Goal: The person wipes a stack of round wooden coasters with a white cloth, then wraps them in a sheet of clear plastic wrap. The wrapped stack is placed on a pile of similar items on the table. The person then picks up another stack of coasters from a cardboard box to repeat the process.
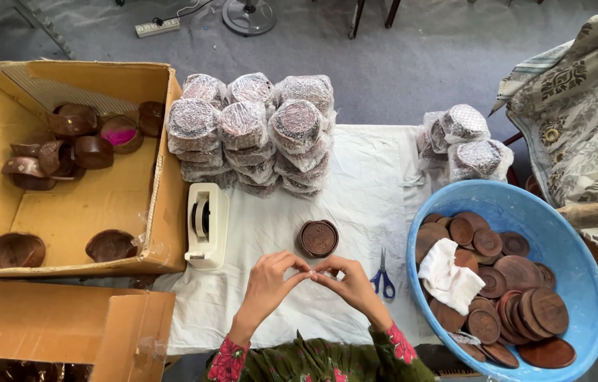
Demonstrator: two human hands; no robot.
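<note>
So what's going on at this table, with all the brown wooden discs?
A person sits at a table covered in white cloth. The left hand and right hand meet fingertip to fingertip over the cloth, pinching something too small to make out. Just beyond them lies a round carved brown wooden disc, with blue-handled scissors to its right and a cream tape dispenser to its left. A blue plastic tub holds more loose discs, and stacks of plastic-wrapped discs stand at the back.
</note>
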